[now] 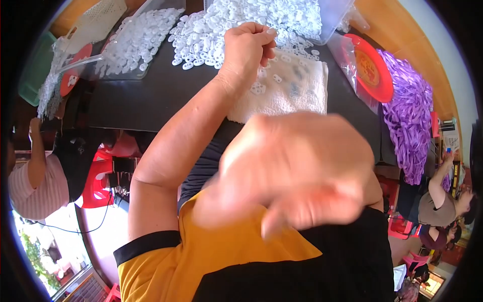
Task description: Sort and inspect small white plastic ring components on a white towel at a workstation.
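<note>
My left hand (246,49) is over the far edge of a white towel (307,98), beside a big heap of small white oval plastic pieces with holes (201,38). Its thumb and fingers are pinched together; whatever is between them is hidden or too small to name. Several loose white pieces (258,88) lie on the towel near its wrist. Raised close in front of me, my right hand (297,166) is smeared by motion, so its fingers and any thing in them cannot be made out. It covers the towel's near edge.
The dark table (151,100) also bears a clear tray of white pieces (138,45). At the right are a red plate (381,83) and a bundle of purple ribbons (410,110). A green bin (35,73) stands far left. Other people sit at both sides.
</note>
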Demonstrator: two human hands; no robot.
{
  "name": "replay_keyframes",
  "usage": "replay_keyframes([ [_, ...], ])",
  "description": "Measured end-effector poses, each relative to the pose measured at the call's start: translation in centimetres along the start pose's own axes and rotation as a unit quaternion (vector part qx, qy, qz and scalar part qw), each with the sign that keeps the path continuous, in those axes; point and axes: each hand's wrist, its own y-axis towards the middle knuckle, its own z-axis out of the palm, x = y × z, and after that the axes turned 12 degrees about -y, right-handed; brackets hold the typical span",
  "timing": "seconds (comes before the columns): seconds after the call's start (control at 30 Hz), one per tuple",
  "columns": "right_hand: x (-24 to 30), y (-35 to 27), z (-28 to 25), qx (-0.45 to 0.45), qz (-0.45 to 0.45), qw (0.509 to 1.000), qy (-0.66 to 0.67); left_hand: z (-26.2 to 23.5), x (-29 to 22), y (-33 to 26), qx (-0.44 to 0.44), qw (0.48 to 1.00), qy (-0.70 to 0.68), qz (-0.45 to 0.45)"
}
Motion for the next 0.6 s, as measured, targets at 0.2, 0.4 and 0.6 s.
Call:
replay_keyframes([
  [0.2,-2.0,-3.5,-11.5,-0.127,0.312,0.805,-0.488,-0.7,-0.7,-0.7,-0.028,1.000,0.003,0.004],
  [0.4,-5.7,-4.8,-13.7,-0.059,0.273,0.705,-0.652,-0.9,-0.6,-0.8,-0.022,1.000,0.020,0.001],
  [0.6,-8.3,-3.4,-13.0,0.002,0.240,0.691,-0.682,-0.8,-0.5,-0.8,-0.034,0.999,0.014,-0.012],
])
